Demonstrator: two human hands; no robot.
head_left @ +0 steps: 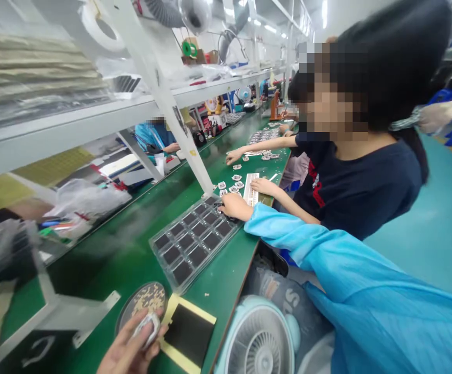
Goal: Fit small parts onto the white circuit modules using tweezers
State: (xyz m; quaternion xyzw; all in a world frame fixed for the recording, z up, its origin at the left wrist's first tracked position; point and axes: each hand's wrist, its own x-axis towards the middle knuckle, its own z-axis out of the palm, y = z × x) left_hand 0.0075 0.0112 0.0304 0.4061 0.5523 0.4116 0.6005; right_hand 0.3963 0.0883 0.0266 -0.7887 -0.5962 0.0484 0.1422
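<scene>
My left hand (130, 347) is at the bottom edge, fingers closed round a small white oval part (147, 326). It hovers by a round dish of tiny tan pieces (143, 299) and a black pad on yellow backing (189, 332). My right hand (234, 206), in a light blue sleeve, reaches out to the far end of a clear tray (194, 240) with several dark square pockets. Its fingers are curled at the tray's far corner over something small and dark that I cannot make out.
A co-worker in a dark shirt (360, 187) sits close on the right, hands (263, 185) by a white strip and small white parts (235, 179) on the green bench (132, 249). A slanted white shelf post (171, 109) crosses ahead. A pale blue fan (259, 337) stands at the bench edge.
</scene>
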